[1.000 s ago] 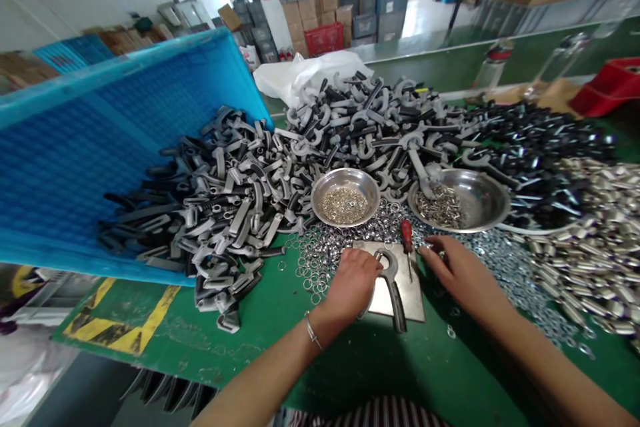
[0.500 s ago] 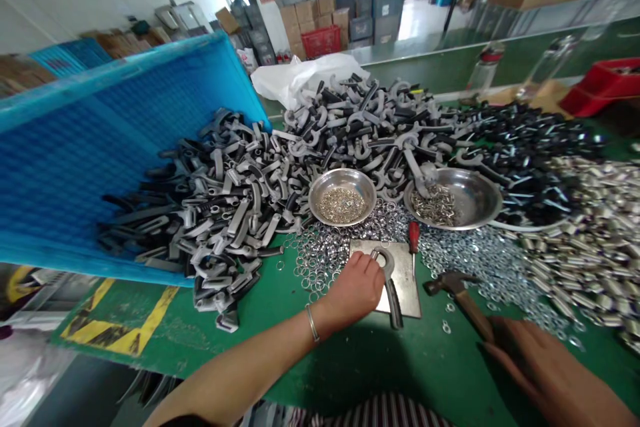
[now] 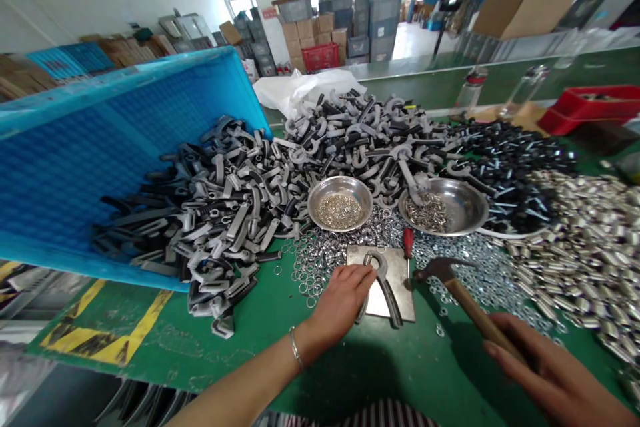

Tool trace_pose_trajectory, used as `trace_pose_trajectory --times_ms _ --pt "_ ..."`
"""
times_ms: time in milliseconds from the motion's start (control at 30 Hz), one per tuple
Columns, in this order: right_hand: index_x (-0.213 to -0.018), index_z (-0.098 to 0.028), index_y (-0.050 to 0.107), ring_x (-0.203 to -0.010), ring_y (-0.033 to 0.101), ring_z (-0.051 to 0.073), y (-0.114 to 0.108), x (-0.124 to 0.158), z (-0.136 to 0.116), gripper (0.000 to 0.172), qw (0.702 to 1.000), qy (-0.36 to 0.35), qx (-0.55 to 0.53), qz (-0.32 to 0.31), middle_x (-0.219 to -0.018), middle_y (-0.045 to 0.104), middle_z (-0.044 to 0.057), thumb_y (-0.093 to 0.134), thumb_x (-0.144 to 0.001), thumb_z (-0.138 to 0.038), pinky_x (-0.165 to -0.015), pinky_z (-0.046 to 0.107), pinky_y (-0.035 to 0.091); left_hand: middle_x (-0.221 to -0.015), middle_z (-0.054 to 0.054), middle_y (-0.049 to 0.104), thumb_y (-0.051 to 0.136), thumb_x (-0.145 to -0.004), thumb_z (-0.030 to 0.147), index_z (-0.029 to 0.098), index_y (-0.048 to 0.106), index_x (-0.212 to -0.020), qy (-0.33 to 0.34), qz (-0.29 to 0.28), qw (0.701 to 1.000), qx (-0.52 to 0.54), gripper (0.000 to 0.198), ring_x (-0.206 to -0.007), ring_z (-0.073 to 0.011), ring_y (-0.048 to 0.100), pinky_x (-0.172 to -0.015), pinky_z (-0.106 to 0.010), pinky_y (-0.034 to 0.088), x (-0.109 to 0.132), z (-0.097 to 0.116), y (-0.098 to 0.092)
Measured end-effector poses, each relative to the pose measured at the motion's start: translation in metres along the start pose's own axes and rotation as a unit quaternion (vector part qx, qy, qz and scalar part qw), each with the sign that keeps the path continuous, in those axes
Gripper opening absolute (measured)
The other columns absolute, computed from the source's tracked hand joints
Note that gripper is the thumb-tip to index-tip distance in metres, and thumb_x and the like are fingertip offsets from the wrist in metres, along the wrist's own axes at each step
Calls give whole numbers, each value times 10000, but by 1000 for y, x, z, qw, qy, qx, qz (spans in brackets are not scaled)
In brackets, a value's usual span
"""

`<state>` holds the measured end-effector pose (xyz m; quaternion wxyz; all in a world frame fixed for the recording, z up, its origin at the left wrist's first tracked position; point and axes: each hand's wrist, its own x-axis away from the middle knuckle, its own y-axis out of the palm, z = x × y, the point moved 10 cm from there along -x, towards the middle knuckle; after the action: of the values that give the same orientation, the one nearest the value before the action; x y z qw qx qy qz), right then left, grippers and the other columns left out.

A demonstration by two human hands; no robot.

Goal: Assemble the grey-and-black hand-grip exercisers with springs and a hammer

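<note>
My left hand (image 3: 345, 293) is closed on a hook-shaped grey metal piece with a black handle (image 3: 387, 290), which lies on a flat metal plate (image 3: 405, 283). A small silver cylinder (image 3: 368, 259) shows at the fingertips, by the hook's opening. Below those fingers, a second grey leg of the piece is partly hidden. My right hand (image 3: 540, 360) grips the wooden handle of a claw hammer (image 3: 470, 307), its head raised over the table to the right of the plate. A red-handled screwdriver (image 3: 409, 243) rests at the plate's right edge.
Behind the plate stand one metal bowl of tiny parts (image 3: 323, 193) and another of small pins (image 3: 470, 213). Loose rings (image 3: 313, 273) surround them. A heap of grey hook pieces (image 3: 240, 193) spills from a blue crate (image 3: 125, 113). Silver cylinders (image 3: 590, 240) are piled right.
The hammer has lifted off the table, its head rising slightly. My left hand has shifted a little left, and the second leg of the hook piece now shows beneath it.
</note>
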<state>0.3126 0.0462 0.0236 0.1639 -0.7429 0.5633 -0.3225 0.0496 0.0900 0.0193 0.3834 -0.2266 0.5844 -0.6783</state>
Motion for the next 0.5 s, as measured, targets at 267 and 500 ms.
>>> trace_pose_trajectory --times_ms 267,500 --pt "-1404 -374 557 -1216 618 335 16 -20 -33 510 996 -58 58 -34 -1350 647 -4 471 -929 -538 -1016 463 529 -1275 -33 643 447 -933 48 247 621 -1269 -109 40 979 169 428 -1160 -195 536 -1027 -380 404 -10 -27 -9" --pt "-1523 -446 331 -1392 425 303 18 -22 -81 540 986 -146 72 -25 -1545 410 -69 400 -988 -446 -1151 528 316 -916 -142 676 515 -954 455 113 651 -1029 -200 57 978 -8 375 -870 -289 614 -846 -473 473 18 -7 -31"
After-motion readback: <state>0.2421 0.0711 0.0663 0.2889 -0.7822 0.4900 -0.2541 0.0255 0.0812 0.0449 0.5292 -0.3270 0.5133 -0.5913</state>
